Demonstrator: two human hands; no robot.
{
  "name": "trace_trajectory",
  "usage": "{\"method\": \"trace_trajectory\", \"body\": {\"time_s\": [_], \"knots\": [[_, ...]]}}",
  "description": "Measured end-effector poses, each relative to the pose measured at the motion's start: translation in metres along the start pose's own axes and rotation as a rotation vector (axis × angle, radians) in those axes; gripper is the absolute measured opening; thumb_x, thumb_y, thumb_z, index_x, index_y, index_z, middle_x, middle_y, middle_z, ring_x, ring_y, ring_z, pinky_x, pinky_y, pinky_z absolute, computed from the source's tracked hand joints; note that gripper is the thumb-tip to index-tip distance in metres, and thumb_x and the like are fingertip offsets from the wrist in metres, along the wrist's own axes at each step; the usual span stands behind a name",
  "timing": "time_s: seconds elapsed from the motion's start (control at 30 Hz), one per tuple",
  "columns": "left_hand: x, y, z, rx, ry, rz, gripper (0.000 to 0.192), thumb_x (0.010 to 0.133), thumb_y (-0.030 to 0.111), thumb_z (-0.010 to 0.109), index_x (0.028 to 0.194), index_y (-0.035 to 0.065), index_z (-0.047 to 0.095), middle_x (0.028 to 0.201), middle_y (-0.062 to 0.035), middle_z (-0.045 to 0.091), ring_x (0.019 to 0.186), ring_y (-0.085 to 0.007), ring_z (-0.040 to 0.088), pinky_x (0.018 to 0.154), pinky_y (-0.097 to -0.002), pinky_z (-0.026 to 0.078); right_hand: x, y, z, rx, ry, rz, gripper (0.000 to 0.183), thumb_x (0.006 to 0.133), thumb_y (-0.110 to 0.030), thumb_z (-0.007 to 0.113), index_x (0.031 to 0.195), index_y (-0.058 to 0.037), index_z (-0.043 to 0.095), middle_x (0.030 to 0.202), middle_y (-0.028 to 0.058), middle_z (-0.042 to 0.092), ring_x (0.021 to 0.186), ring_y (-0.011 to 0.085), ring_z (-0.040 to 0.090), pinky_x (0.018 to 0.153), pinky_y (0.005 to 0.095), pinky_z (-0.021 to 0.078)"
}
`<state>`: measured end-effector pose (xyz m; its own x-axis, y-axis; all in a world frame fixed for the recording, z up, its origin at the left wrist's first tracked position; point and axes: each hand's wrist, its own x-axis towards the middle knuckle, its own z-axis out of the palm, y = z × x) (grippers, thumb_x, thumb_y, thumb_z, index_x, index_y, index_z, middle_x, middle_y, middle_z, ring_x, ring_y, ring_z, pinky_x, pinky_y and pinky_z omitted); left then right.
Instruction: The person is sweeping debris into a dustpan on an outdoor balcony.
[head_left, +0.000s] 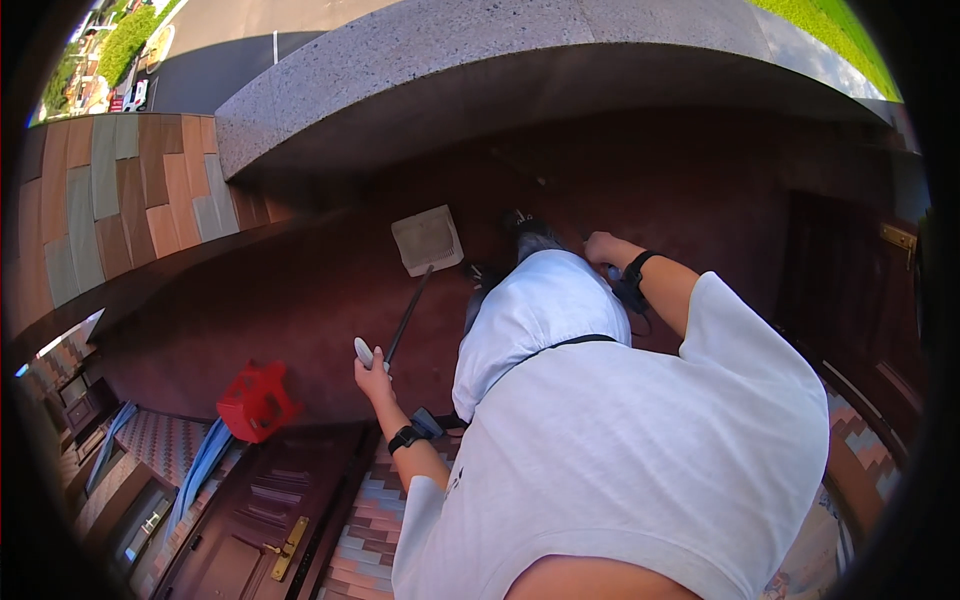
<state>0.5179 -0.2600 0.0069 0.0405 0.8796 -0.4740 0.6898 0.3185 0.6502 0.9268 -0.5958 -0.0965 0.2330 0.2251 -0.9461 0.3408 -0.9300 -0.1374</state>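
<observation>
My left hand (373, 377) is closed around the pale grip of a long-handled dustpan. Its dark handle (409, 319) slopes down to the whitish pan (427, 238), which rests on the dark red floor near my shoes. On the other side of my body, my right hand (602, 247) is curled beside my hip. A small bluish rounded thing (614, 272) shows just under that wrist; whether the fingers grip it cannot be told. Each wrist wears a black band.
A red plastic stool (256, 403) stands on the floor to my left, near a dark wooden door (262, 502) with a brass handle. Ahead runs a low wall with a speckled stone top (420, 41). Another dark door (840, 277) is at the right.
</observation>
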Motion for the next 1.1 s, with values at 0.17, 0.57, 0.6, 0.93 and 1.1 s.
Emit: {"method": "trace_trajectory", "body": {"time_s": [0.17, 0.57, 0.6, 0.93, 1.1], "knots": [[0.001, -0.007, -0.01, -0.042, -0.111, -0.052, 0.033, 0.086, 0.035, 0.068, 0.092, 0.0033, 0.058, 0.076, -0.0028, 0.061, 0.063, -0.0091, 0.054, 0.053, -0.0246, 0.042, -0.017, -0.052, -0.007, -0.001, 0.17, -0.028, 0.046, 0.095, -0.035, 0.047, 0.093, 0.0068, 0.067, 0.082, 0.0232, 0.066, 0.075, 0.0358, 0.066, 0.071, 0.0431, 0.0506], [0.029, -0.089, -0.02, 0.003, -0.022, 0.106, 0.038, 0.081, 0.031, 0.071, 0.095, -0.0034, 0.062, 0.082, -0.0142, 0.064, 0.078, -0.0222, 0.06, 0.073, -0.0356, 0.047, -0.109, 0.01, 0.02, 0.368, 0.236, 0.333, 0.047, 0.097, -0.031, 0.044, 0.084, 0.009, 0.064, 0.059, 0.0174, 0.059, 0.051, 0.0298, 0.06, 0.052, 0.0423, 0.0465], [0.028, -0.087, -0.022, 0.025, -0.024, 0.101, 0.038, 0.081, 0.031, 0.071, 0.094, -0.0034, 0.062, 0.082, -0.0143, 0.064, 0.078, -0.0222, 0.06, 0.072, -0.0354, 0.047, -0.107, 0.02, 0.024, 0.417, 0.245, 0.358, 0.042, 0.096, -0.028, 0.046, 0.087, 0.0084, 0.064, 0.059, 0.0172, 0.06, 0.053, 0.03, 0.062, 0.052, 0.0417, 0.048], [0.021, -0.075, -0.047, -0.006, -0.018, 0.066, 0.027, 0.084, 0.028, 0.07, 0.087, 0.0027, 0.061, 0.071, 0.001, 0.054, 0.061, -0.0066, 0.046, 0.054, -0.0242, 0.038, 0.03, 0.02, 0.053, -0.654, -0.021, -0.095, 0.015, 0.078, -0.019, 0.064, 0.079, -0.008, 0.074, 0.09, 0.0107, 0.07, 0.085, 0.0269, 0.067, 0.073, 0.0368, 0.0542], [0.019, -0.082, -0.05, -0.024, -0.051, -0.075, 0.027, 0.084, 0.028, 0.07, 0.085, 0.003, 0.06, 0.071, 0.0006, 0.054, 0.064, -0.0074, 0.047, 0.056, -0.0253, 0.04, 0.025, -0.066, 0.079, -0.209, 0.253, -0.11, 0.027, 0.086, -0.02, 0.05, 0.091, -0.0042, 0.071, 0.096, 0.0198, 0.066, 0.088, 0.0347, 0.065, 0.078, 0.0413, 0.052]]}}
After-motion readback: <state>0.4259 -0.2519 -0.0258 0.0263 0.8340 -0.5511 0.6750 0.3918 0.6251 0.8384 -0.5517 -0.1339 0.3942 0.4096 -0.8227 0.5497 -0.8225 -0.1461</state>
